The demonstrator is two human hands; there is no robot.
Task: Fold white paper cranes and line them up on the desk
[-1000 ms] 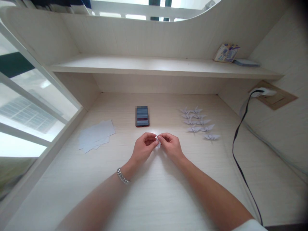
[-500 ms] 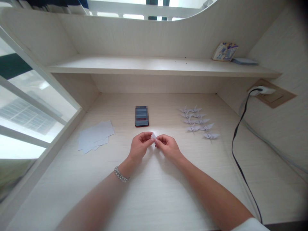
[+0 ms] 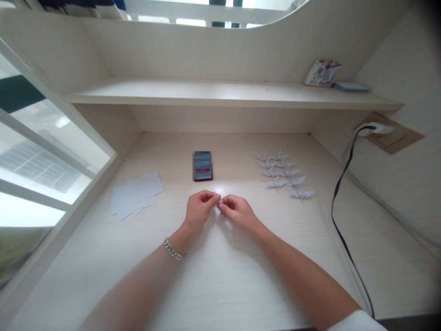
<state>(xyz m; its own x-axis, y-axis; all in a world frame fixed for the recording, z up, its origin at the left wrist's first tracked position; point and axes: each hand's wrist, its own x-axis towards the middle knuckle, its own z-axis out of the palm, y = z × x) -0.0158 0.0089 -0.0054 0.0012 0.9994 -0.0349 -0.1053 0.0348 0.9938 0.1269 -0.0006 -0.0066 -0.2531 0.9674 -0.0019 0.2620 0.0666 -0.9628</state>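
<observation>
Between my two hands is a small piece of folded white paper (image 3: 219, 201), mostly covered by the fingers. My left hand (image 3: 200, 208), with a silver chain bracelet on its wrist, pinches the paper from the left between thumb and fingers. From the right, my right hand (image 3: 238, 209) grips it, its thumb and fingertips pressed together. To the right stand several folded white paper cranes (image 3: 282, 174) in two columns, the nearest crane (image 3: 302, 194) by itself in front. Loose white paper sheets (image 3: 138, 194) lie overlapping on the left.
A phone (image 3: 203, 165) with a blurred screen lies behind my hands on the desk (image 3: 213, 280). A black cable (image 3: 336, 197) runs from the wall socket (image 3: 389, 133) down the right side. Above, a shelf (image 3: 193, 92) holds a small printed box (image 3: 323, 73) and a flat item (image 3: 350, 87).
The paper's white tip, upright between my hands before, is now lower and more covered by my fingers. My fingertips have shifted slightly closer together; the cranes and sheets are unmoved.
</observation>
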